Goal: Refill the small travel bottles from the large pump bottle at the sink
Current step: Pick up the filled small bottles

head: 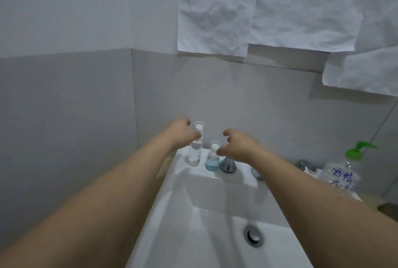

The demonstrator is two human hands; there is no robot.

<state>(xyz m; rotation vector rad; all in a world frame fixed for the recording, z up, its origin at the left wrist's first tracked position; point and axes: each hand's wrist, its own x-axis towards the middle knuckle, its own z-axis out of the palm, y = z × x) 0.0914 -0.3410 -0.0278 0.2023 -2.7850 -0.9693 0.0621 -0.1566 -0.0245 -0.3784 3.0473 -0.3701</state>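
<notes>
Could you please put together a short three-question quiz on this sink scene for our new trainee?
1. True or false: the large pump bottle has a green pump head.
2. Which small bottle holds blue liquid: A) the taller bottle at the left hand, or B) the shorter bottle at the right hand?
3. On what do both small bottles stand?

Key
1. True.
2. B.
3. The back ledge of the sink, left of the tap base.
</notes>
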